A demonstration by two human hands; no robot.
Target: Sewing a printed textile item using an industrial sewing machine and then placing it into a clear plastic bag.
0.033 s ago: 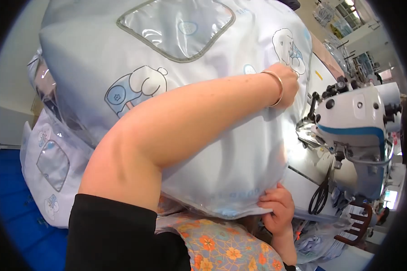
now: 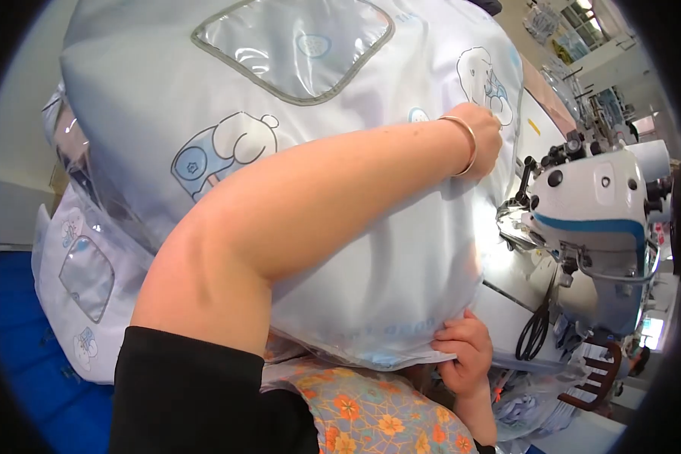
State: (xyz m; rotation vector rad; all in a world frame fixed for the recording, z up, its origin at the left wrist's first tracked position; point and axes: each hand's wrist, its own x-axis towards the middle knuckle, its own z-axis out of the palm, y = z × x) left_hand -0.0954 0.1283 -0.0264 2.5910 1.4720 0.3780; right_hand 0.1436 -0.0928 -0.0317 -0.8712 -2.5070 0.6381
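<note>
A large pale blue-white fabric cover [image 2: 378, 295] with printed cartoon animals and a clear window panel [image 2: 299, 45] is spread in front of me. My left arm reaches across it from the lower left. At its right side, my left hand [image 2: 480, 144] is closed on the cloth, a bangle round the wrist; its fingertips are partly hidden. Lower down, my right hand [image 2: 465, 352] pinches the cover's near corner, thumb below and fingers above. A white sewing machine [image 2: 590, 189] with a blue stripe stands just right of the cover, its lamp lit at the needle area.
Black scissors [image 2: 535, 329] lie on the white machine table [image 2: 511, 306]. Another printed cover piece [image 2: 91, 303] hangs at the left over a blue surface [image 2: 11, 325]. A brown chair [image 2: 601, 374] and plastic-wrapped cloth [image 2: 530, 412] are at the lower right.
</note>
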